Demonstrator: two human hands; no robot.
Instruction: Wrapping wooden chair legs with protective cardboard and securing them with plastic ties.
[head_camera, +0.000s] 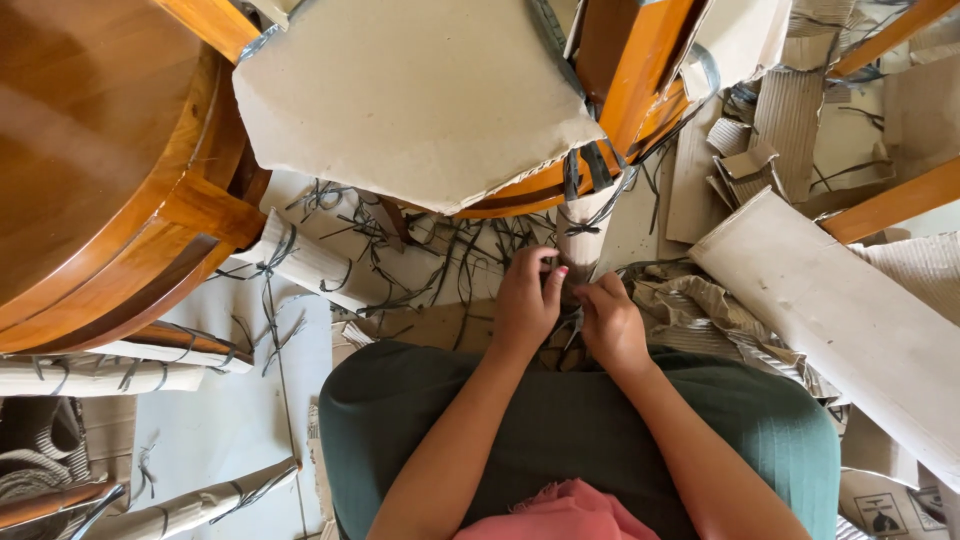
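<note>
- left hand (525, 300) and right hand (610, 322) pinched together on a dark strap (572, 322) at the foot of the cardboard-wrapped leg (583, 235), held low before the lap for reach.
- cut strap scraps (400, 255) strewn on the floor beside the round wooden table (90, 150).

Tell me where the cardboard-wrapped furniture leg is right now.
In the head view, the wrapped leg stands just right of centre, directly above both hands, below the large cardboard sheet.
</note>
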